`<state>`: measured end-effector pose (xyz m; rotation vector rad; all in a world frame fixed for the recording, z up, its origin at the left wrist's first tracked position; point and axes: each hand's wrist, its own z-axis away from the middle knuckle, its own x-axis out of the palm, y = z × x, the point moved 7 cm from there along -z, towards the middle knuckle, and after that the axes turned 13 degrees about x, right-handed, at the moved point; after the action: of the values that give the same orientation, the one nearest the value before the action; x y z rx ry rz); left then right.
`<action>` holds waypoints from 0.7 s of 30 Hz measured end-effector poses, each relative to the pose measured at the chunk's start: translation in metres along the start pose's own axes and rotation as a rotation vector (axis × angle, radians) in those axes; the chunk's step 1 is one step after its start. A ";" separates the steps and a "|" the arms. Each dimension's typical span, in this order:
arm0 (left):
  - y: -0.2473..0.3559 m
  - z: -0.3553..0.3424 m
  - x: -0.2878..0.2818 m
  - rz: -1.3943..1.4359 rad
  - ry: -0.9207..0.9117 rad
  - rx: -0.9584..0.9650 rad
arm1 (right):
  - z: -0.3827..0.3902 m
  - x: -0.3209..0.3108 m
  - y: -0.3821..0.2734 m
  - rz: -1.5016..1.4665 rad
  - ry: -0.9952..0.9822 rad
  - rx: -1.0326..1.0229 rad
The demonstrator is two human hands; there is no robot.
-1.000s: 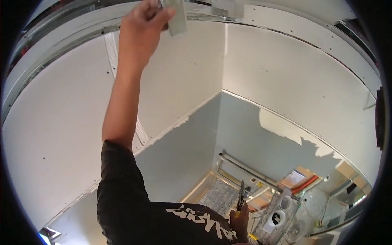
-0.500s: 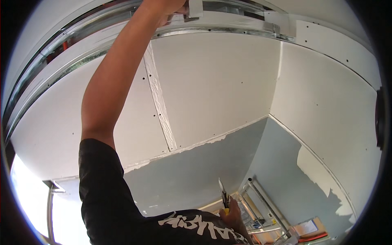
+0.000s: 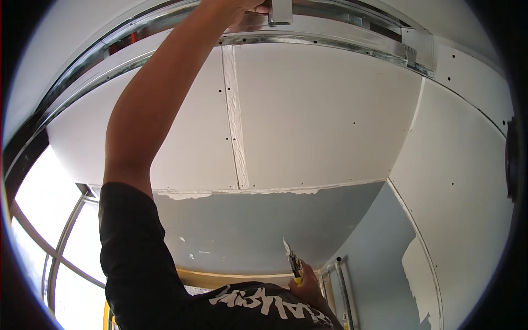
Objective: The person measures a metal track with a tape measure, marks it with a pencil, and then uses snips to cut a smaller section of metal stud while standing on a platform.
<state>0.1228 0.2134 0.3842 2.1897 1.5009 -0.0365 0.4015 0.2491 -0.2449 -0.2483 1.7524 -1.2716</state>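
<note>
My left arm is raised to the recessed ceiling edge. My left hand, cut off by the top of the view, has its fingers closed at the edge of a short pale metal strip. The strip hangs beside the shiny metal channel that runs along the ceiling board. Lower down, in front of my chest, my right hand is wrapped around snips with a yellow grip. Their pale metal blade points up and away from me.
White ceiling boards have screw holes and a plastered seam. A grey-blue wall with ragged plaster meets them. Metal scaffold tubes stand low at right. A bright window is at left.
My view has turned, so the ceiling seam and corner sit further right and more window shows. My left hand and the strip appear further right. The right hand still holds the snips.
</note>
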 end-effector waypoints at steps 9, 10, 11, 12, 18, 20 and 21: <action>0.006 -0.023 0.024 -1.581 -0.574 0.812 | 0.002 0.003 0.000 -0.064 -0.107 -0.036; 0.001 -0.023 0.026 -1.593 -0.566 0.771 | 0.004 0.009 0.001 -0.060 -0.120 -0.034; -0.002 -0.025 0.026 -1.604 -0.557 0.731 | 0.005 0.013 0.001 -0.056 -0.133 -0.032; -0.002 -0.027 0.024 -1.604 -0.552 0.732 | 0.006 0.014 -0.002 -0.036 -0.130 -0.067; -0.006 -0.028 0.028 -1.555 -0.532 0.744 | 0.007 0.019 -0.016 -0.036 -0.134 -0.032; -0.012 -0.036 0.019 -1.248 -0.498 0.571 | 0.009 0.021 -0.030 -0.055 -0.133 -0.027; -0.012 -0.039 0.019 -1.241 -0.498 0.573 | 0.010 0.022 -0.038 -0.075 -0.131 -0.027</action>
<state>0.1101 0.2485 0.4086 1.0322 2.3985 -1.4064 0.3846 0.2119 -0.2264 -0.4072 1.6626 -1.2572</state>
